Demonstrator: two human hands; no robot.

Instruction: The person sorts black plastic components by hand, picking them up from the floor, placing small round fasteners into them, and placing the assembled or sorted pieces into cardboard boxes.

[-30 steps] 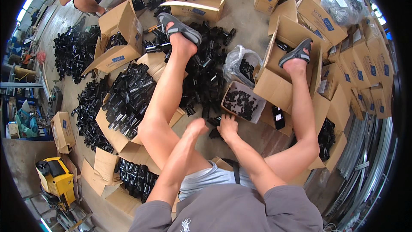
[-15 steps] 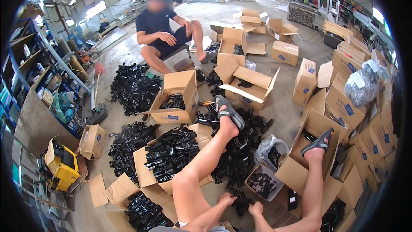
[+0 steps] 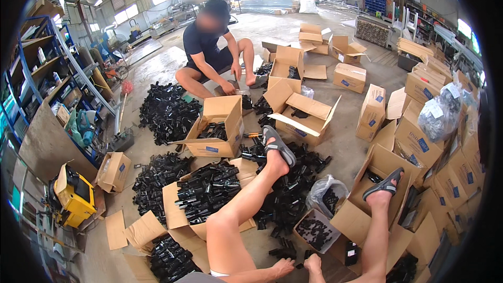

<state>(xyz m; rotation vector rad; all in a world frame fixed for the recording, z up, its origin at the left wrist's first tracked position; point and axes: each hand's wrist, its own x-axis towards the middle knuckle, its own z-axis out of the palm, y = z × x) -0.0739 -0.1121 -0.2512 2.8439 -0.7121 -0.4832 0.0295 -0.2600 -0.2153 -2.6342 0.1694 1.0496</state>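
Note:
My left hand [image 3: 284, 266] is at the lower middle, fingers closed at the end of a small black part [image 3: 299, 265]. Close by on its right, my right hand [image 3: 313, 263] is closed, with another small black piece [image 3: 307, 254] at its fingertips. Their exact shape is too small to make out. Just beyond my left hand lie several loose black parts [image 3: 283, 252]. A white-lined box of small black pieces [image 3: 317, 230] stands beyond my right hand, beside a clear plastic bag [image 3: 326, 195] holding more of them.
Piles of black parts [image 3: 293, 194] surround my left leg. An open carton of black parts [image 3: 209, 150] stands ahead, and a filled flattened one [image 3: 170, 199] lies left. My right foot rests in an open carton [image 3: 385, 160]. Across from me sits a person [image 3: 204, 47]. Stacked cartons [image 3: 419, 136] line the right.
My hands have moved slightly down; the dark cluster between them is gone, and loose parts lie beyond my left hand. The person opposite has bent forward, both hands lowered. The view has shifted slightly.

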